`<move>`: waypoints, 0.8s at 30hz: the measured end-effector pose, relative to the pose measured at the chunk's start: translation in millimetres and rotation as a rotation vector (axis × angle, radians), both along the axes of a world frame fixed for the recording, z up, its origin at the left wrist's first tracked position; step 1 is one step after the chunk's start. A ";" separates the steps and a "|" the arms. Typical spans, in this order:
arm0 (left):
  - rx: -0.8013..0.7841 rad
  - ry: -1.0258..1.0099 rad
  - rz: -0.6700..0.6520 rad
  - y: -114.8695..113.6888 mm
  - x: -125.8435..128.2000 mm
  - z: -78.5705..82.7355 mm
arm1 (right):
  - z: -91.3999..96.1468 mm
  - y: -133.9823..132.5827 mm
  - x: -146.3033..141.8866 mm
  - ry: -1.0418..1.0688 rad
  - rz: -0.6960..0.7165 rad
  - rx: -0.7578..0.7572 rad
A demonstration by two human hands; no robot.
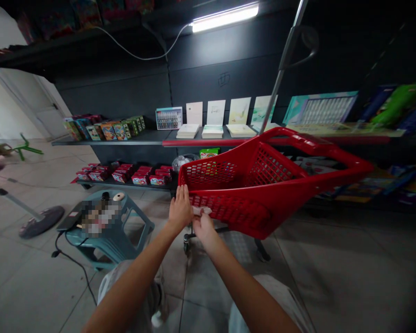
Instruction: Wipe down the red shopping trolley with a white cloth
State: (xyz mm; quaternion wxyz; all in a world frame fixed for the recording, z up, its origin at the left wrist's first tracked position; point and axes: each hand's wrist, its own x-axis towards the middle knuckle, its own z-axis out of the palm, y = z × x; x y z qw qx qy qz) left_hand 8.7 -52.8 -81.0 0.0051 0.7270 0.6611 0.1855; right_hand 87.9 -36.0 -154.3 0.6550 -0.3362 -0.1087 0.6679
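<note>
A red plastic shopping cart (242, 212) stands before me, its handle end to the right. My left hand (180, 209) lies against the cart's near left corner, fingers stretched upward along the plastic. Lower on the perforated side, my right hand (204, 225) pinches a crumpled white wipe (201, 211) and presses it to the basket wall. It cannot be told whether the wipe is paper or cloth. The right fingers are partly hidden behind the wipe and thumb.
A blue-grey stool (125, 231) at left bears a black device with a cable (76, 263). Behind the cart, a shelf (125, 137) holds boxes and notebooks (213, 132). A metal pole (280, 69) rises behind the basket. A round stand base (41, 222) sits far left.
</note>
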 end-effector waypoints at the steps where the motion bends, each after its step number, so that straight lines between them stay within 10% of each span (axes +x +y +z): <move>1: 0.003 0.006 0.000 1.9 -1.4 -0.2 | 2.0 2.2 12.0 0.008 -0.011 -0.049; 15: -0.032 0.002 0.092 26.7 -0.3 3.8 | 53.7 -18.1 242.9 -0.053 -0.280 -0.186; 21: -0.002 -0.003 0.138 22.4 15.5 9.9 | 70.8 -32.5 278.9 -0.175 -0.533 -0.120; 24: 0.112 -0.021 -0.054 19.7 29.4 13.1 | 87.0 -36.8 288.6 -0.385 -0.769 -0.002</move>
